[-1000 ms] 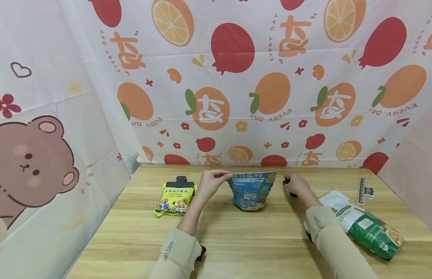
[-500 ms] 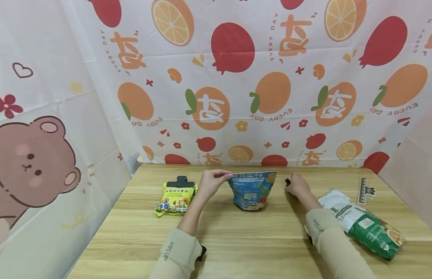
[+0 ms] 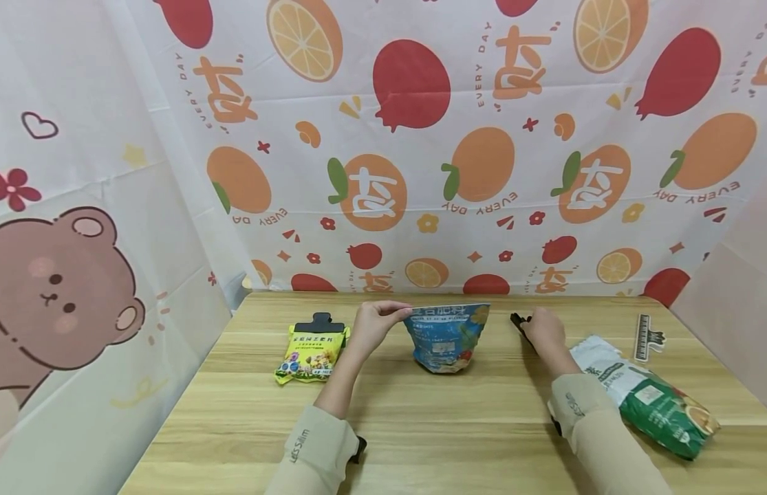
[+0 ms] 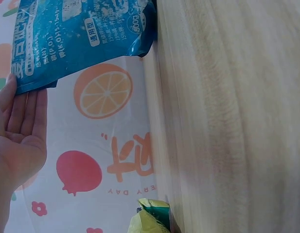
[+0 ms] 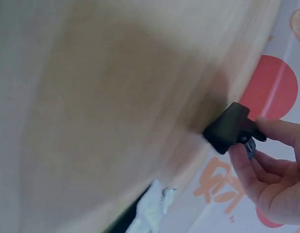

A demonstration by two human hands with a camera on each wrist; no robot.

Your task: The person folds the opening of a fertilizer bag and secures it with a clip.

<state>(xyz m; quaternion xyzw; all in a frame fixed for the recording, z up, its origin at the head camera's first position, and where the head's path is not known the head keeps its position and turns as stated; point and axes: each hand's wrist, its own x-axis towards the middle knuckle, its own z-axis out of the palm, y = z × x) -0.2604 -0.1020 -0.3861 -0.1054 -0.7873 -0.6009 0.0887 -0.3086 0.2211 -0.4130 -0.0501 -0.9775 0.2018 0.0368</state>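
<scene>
My left hand (image 3: 373,326) pinches the upper left corner of a blue fertilizer bag (image 3: 446,340), which stands upright on the table. In the left wrist view the thumb lies on the printed face of the bag (image 4: 84,36) and the other fingers are behind it. To the right of the bag and apart from it, my right hand (image 3: 546,337) holds a black clip (image 3: 524,326) by its handles. The right wrist view shows this clip (image 5: 230,127) between thumb and fingers, its wide jaw edge pointing away from the palm.
A yellow packet (image 3: 313,354) with a black clip (image 3: 320,322) on its top lies at the left of the wooden table (image 3: 445,433). Under the right forearm's far side lies a green and white bag (image 3: 652,402), with a ruler-like clip (image 3: 646,339) behind it. A printed curtain hangs behind.
My right hand has shifted slightly right, away from the blue bag, and the black clip in it has turned so more of it shows. The left hand and bag have stayed put.
</scene>
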